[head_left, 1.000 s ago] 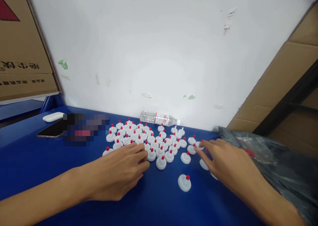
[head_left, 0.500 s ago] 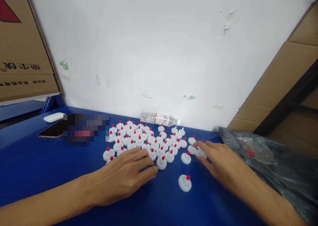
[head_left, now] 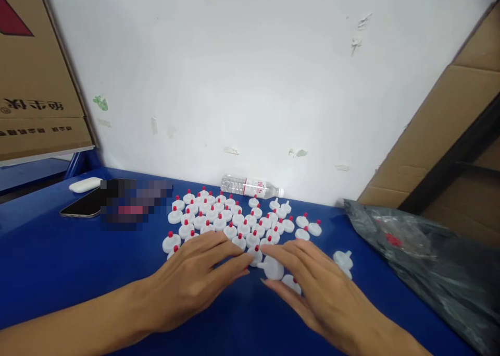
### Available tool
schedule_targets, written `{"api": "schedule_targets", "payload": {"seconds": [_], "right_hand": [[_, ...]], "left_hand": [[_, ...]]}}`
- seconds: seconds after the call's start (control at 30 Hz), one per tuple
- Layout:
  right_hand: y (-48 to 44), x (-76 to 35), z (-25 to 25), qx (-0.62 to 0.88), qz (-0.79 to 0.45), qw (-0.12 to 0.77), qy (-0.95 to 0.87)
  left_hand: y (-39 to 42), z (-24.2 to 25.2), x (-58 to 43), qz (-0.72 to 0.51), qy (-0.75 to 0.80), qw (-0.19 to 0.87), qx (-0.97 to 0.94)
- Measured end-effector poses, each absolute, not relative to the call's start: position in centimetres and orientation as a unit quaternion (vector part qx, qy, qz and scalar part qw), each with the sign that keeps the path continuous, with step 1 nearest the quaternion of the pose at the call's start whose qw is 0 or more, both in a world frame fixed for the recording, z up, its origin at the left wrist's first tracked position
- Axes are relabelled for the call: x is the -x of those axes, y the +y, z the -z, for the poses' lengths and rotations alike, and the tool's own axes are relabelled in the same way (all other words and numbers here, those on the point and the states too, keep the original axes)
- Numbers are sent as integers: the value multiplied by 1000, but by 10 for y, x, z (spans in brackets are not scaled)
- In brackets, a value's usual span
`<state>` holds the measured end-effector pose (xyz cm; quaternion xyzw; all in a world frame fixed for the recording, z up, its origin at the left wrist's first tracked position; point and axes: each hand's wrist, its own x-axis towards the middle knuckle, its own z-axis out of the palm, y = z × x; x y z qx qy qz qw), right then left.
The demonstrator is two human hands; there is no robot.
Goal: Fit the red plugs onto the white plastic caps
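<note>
Several white plastic caps with red tips (head_left: pixel 230 218) stand packed in rows on the blue table (head_left: pixel 47 257). My left hand (head_left: pixel 195 280) lies flat at the near edge of the rows, fingers stretched out over the front caps. My right hand (head_left: pixel 318 291) is spread flat beside it, fingertips touching a white cap (head_left: pixel 272 268) and covering another cap (head_left: pixel 291 283). One loose cap (head_left: pixel 344 260) lies on its side to the right of my right hand.
A clear water bottle (head_left: pixel 250 186) lies against the white wall behind the caps. A phone (head_left: pixel 80 207) and a white case (head_left: pixel 84 184) sit at the far left. A dark plastic bag (head_left: pixel 422 257) fills the right side. Cardboard boxes (head_left: pixel 31 74) stand left and right.
My right hand has moved left and nearer, from the caps at the right to the loose caps in front. A cap on its side now shows where that hand was. My left hand shifted slightly right.
</note>
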<state>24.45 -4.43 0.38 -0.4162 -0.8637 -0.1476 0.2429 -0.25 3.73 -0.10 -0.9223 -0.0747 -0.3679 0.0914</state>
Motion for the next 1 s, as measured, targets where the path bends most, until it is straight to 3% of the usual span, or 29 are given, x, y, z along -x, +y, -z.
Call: {"api": "schedule_targets", "payload": {"seconds": [0.3, 0.77, 1.0], "right_hand": [[-48, -231, 2, 383, 164, 275, -867], [-58, -226, -1, 343, 151, 402, -836], [-72, -226, -20, 353, 157, 316, -866]], "left_hand": [[29, 5, 1, 356, -48, 61, 931], [21, 9, -7, 377, -84, 8, 923], [13, 6, -2, 329, -82, -36, 940]]}}
